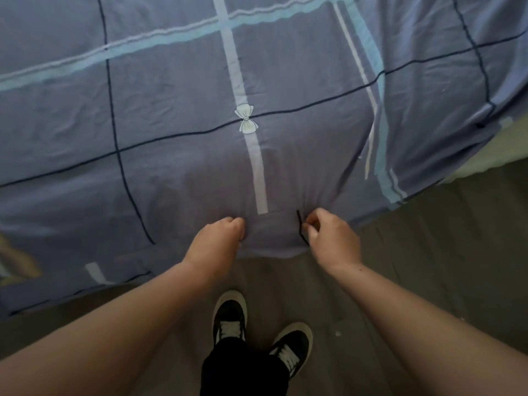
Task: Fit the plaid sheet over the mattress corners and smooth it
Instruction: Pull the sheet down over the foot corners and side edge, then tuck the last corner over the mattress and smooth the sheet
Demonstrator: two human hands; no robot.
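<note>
Head view: two hands, left hand (218, 237) and right hand (333, 238), fingers apparently pinching one plaid sheet (171, 110).

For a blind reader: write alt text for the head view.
Both hands, left hand and right hand, pinch the near edge of a blue plaid sheet spread over a bed. A white bow print sits mid-sheet; black sneakers stand below on grey floor.

Dim, flat indoor light; soft overall blur; wide-angle bending at edges; no glare.
</note>
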